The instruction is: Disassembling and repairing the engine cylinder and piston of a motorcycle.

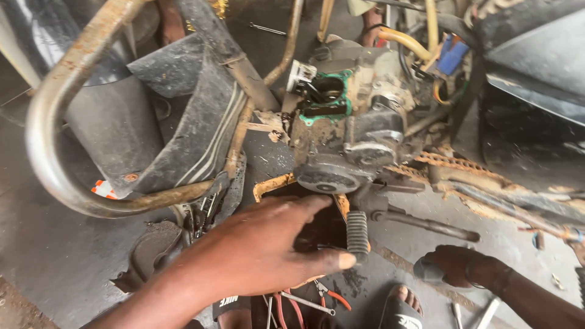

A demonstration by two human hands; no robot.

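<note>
Ribbed footpeg (358, 233) upright by left hand (262, 247)

Our left hand (262, 250) covers part of the orange tray (274, 183) — we cannot see what lies in it. Our right hand (454, 265) wraps something dark, too hidden to tell. The pliers (329, 295) peek out, half covered.

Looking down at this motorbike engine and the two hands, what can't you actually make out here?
- Head view: the left hand covers the box below the engine, so its contents are hidden.
- The right hand is curled around a dark object; what it is cannot be told.
- The pliers and other tools are partly under the left hand and cut by the bottom edge.
- The open cylinder bore is too dark inside.
</note>
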